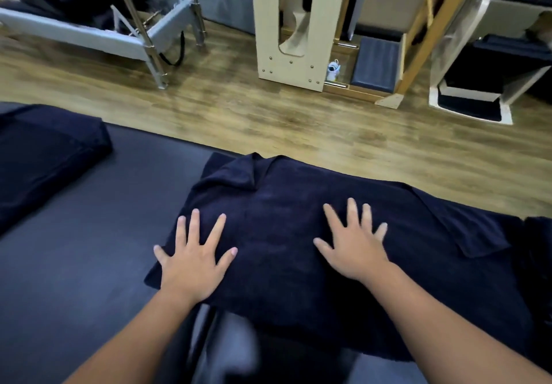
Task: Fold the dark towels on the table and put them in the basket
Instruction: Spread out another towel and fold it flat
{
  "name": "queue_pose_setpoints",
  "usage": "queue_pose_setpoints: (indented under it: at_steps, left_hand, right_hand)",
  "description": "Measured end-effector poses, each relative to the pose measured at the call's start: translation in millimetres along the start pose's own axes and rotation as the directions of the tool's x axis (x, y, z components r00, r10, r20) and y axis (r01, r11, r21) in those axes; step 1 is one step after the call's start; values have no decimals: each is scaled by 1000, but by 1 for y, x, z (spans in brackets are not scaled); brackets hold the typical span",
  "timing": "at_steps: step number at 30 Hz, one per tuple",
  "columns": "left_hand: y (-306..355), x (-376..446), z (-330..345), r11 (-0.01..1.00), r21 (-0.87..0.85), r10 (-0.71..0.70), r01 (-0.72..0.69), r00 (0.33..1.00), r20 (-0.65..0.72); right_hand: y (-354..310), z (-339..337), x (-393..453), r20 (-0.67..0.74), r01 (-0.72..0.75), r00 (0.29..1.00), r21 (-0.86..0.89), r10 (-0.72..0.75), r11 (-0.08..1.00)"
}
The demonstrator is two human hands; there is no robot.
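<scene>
A dark navy towel (277, 213) lies spread on the grey padded table (74, 264), its far left corner rumpled and folded over. My left hand (192, 259) presses flat on the towel's near left corner, fingers spread. My right hand (354, 247) lies flat on the towel's middle, fingers apart too. Neither hand grips anything. More dark cloth (537, 264) lies at the towel's right end. A second dark folded towel (44, 156) rests at the table's far left. No basket is in view.
Beyond the table's far edge is wooden floor (239, 115). A pale wooden box unit (298, 25) stands ahead, a metal-framed exercise bed (98, 31) at the back left, a wooden ladder (424, 34) and more padded equipment at the right.
</scene>
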State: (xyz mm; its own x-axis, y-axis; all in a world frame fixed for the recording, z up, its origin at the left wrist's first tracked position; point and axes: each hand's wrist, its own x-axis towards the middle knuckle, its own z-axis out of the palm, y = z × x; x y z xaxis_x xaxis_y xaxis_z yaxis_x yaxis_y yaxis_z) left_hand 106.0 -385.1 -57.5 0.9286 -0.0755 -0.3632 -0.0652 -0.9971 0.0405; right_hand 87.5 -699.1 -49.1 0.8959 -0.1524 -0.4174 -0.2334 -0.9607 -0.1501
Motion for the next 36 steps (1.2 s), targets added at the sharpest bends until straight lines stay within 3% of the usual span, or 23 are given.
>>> queue_pose_setpoints:
  at_steps: [5,7,10,13,16,18,20,21,24,25,27,30,36]
  left_hand:
    - [-19,-13,-3,964,-190,-221,185,957,-188]
    - [-27,-14,-8,916,-296,-333,272,926,-178]
    - [-48,-12,-15,808,-487,-419,333,905,-76]
    - [-72,-11,-15,630,-748,-302,207,953,10]
    - [-91,-16,-19,493,-864,-105,104,993,60]
    - [-103,-22,-20,399,-909,-42,119,993,112]
    - [-116,-28,-19,312,-923,-57,226,974,219]
    - [-121,-30,-16,332,-901,-80,280,960,269]
    - [-132,-34,-7,766,-535,-224,355,929,296]
    - [-132,-36,-6,818,-451,-262,357,929,261]
    - [-134,-39,-7,822,-432,-286,371,925,250]
    - [-133,-40,-12,822,-422,-282,382,917,281]
    - [-109,-40,-4,887,-380,-257,262,964,65]
  right_hand:
    - [-92,0,35,35,307,952,-66,-305,949]
    - [-125,-10,53,-51,301,951,-57,-304,952]
    - [-169,-26,76,-221,164,964,57,-148,985]
    - [-195,-34,97,-187,19,981,319,43,948]
    - [-206,-39,117,-109,-92,981,471,161,877]
    - [-215,-45,128,-147,-71,975,500,165,863]
    - [-229,-53,137,-247,-17,953,539,177,842]
    - [-236,-56,139,-275,29,949,561,153,828]
    - [-256,-51,137,-157,210,975,440,-155,873]
    - [-261,-47,133,-94,272,962,310,-255,911]
    - [-265,-38,126,-17,397,918,49,-397,916]
    - [-269,-30,120,85,514,856,-236,-509,825]
    - [-278,-32,117,87,546,821,-412,-565,730]
